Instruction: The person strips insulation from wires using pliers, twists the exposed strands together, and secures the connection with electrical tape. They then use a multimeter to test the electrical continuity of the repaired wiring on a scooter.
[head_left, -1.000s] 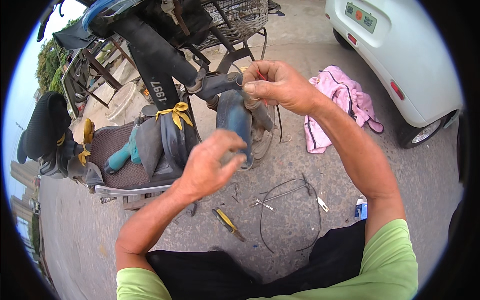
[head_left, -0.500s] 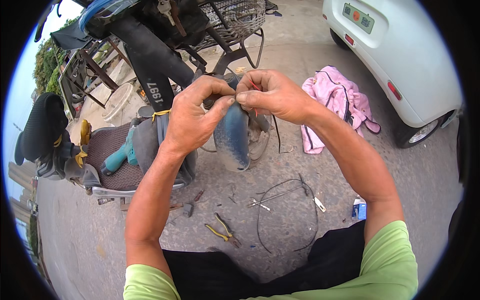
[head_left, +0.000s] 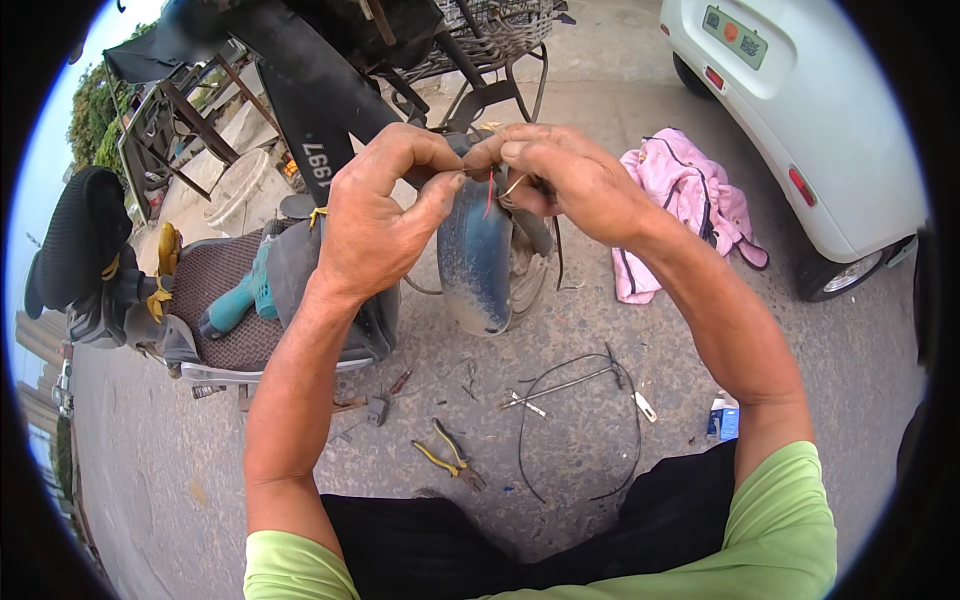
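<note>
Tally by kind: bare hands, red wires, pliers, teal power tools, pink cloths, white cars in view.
Bare hands: 2 (left hand, right hand)
Red wire: 1
Pliers: 1
Teal power tool: 1
Pink cloth: 1
White car: 1
Total: 7

The thin wire point(head_left: 489, 196) was red, and the fender point(head_left: 468, 260) was dark blue, mottled pale grey. At far right, the car point(head_left: 830, 100) was white with red lights point(head_left: 803, 187); the cloth point(head_left: 675, 205) was pink with black trim. At left, the drill point(head_left: 232, 307) was teal, the mat point(head_left: 205, 277) brown and finely patterned. Near, the pliers point(head_left: 463, 468) were yellow and black, the sleeves point(head_left: 780, 505) lime green, the trousers point(head_left: 410, 545) black.
</note>
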